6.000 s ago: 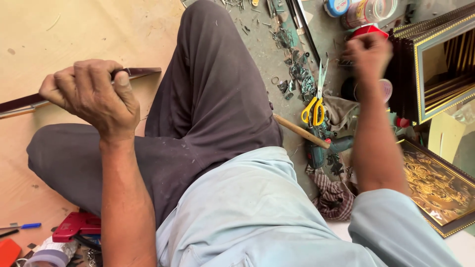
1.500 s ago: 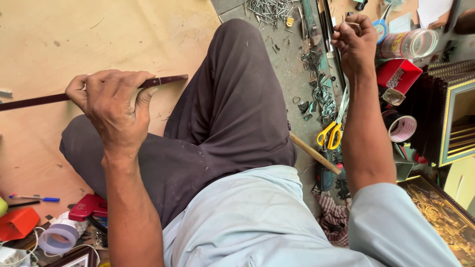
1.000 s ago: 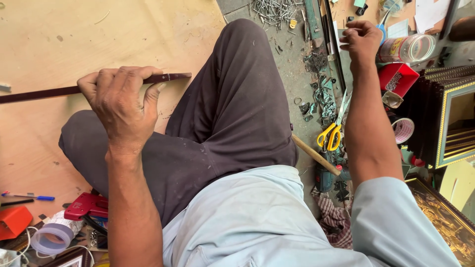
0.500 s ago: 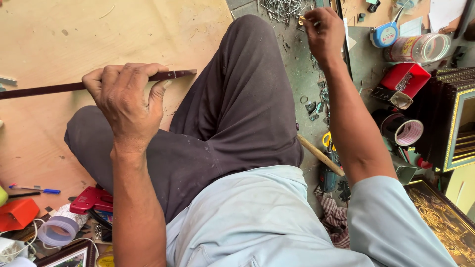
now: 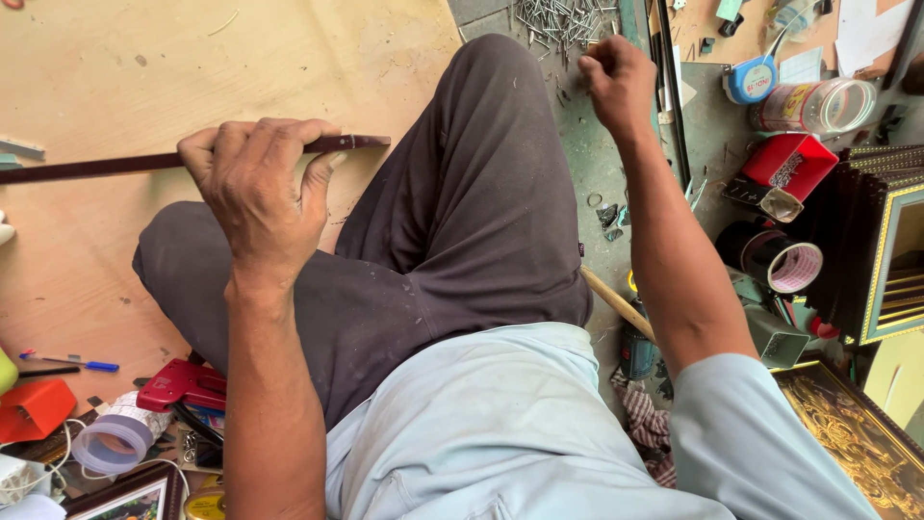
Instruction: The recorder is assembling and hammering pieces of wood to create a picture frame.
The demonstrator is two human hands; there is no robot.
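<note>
Your left hand (image 5: 258, 188) is curled over a thin dark strip (image 5: 115, 164), fingers wrapped across its top edge and thumb tucked beneath, so that the strip is clamped near its right end. The strip runs level from that hand out to the left edge of the view, above a tan board (image 5: 192, 58); its short free tip pokes out just right of your fingers, against your raised knee (image 5: 481, 125) in dark trousers.

Your right hand (image 5: 618, 82) is closed into a loose fist beyond the knee, fingertips pinched together. Whether anything small sits in the pinch cannot be told. It hovers just below and right of a pile of nails (image 5: 563, 19) on the green floor (image 5: 597, 164).

Right of your right hand lie a blue tape measure (image 5: 751, 79), a clear jar (image 5: 818, 104) on its side, and a red box (image 5: 784, 173). Nearer your right forearm sit a tape roll (image 5: 775, 260) and dark gold-edged frames (image 5: 881, 250). A wooden handle (image 5: 616, 300) slants under that forearm, and a gilded picture (image 5: 857, 433) lies by your right elbow.

Below your left forearm lie a red stapler (image 5: 181, 385), a blue pen (image 5: 72, 363), an orange object (image 5: 34, 409) and a pale tape roll (image 5: 111, 441).
</note>
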